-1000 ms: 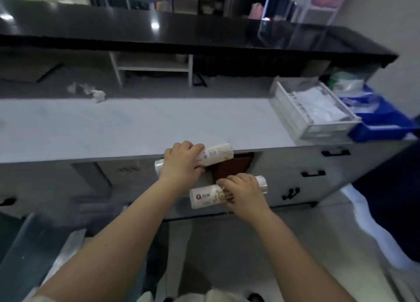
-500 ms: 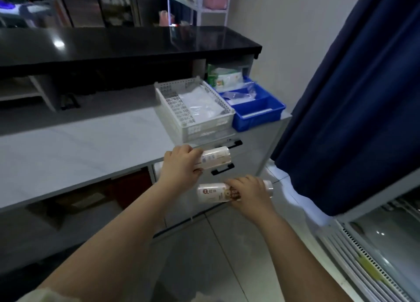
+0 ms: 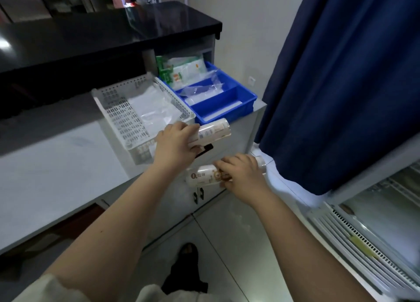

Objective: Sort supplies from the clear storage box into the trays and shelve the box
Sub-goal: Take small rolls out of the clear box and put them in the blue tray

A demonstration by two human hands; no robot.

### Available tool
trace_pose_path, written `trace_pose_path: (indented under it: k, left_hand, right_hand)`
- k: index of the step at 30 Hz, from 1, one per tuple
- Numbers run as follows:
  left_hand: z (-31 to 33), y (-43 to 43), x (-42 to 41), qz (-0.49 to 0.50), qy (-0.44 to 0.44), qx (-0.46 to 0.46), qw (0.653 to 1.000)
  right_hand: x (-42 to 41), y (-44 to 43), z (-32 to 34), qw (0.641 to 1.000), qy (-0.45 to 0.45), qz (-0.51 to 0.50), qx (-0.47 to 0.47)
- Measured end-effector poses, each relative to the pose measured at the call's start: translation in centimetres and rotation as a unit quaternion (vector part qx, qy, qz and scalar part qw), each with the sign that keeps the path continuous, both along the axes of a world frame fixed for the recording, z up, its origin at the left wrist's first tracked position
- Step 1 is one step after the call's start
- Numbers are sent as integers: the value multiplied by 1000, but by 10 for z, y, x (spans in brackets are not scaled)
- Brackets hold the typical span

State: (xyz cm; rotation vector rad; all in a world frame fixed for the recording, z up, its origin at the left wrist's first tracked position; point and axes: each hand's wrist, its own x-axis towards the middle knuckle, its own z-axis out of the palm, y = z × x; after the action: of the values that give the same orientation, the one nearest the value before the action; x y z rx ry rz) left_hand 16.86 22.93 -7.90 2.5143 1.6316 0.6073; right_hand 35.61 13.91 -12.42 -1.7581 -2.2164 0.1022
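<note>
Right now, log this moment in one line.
left hand: grips upper bottle | right hand: grips lower bottle | bottles: sideways, untrayed | white tray, blue tray: on counter

White perforated tray (image 3: 120, 117), blue divided tray (image 3: 236, 102), cream printed bottles (image 3: 213, 130) (brown label art), navy curtain (image 3: 341, 74), black countertop (image 3: 102, 36)

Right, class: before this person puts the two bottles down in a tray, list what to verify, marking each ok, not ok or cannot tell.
1. Left hand grips upper bottle: ok.
2. Right hand grips lower bottle: ok.
3. Bottles over a tray: not ok, both are in front of the cabinet.
4. Room in white tray: cannot tell, plastic bags lie in it.
5. Blue tray front compartment free: cannot tell.
</note>
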Motion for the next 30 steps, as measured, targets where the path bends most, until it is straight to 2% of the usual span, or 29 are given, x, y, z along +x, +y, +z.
trace_pose_path:
  k: [6, 10, 15, 22, 25, 30]
  left_hand:
    - [-4, 96, 29, -22, 14, -24, 999]
    - [13, 170, 42, -10, 14, -12, 1000]
    - [23, 231, 63, 10, 2, -3, 1000]
    - [-6, 284, 96, 39, -22, 37, 998]
    - [-15, 292, 110, 68, -18, 49, 996]
    - [-25, 289, 122, 135, 5, 38, 990]
  right_hand:
    - [24, 93, 2, 1000, -8, -16, -12]
    - [43, 162, 18, 999, -35, -20, -10]
    - [68, 227, 26, 1000, -23, -15, -4]
    - [101, 316, 6, 995, -66, 69, -38]
    - [116, 341, 0, 983, -91, 133, -87]
    - [128, 370, -18, 962, -112, 232, -92]
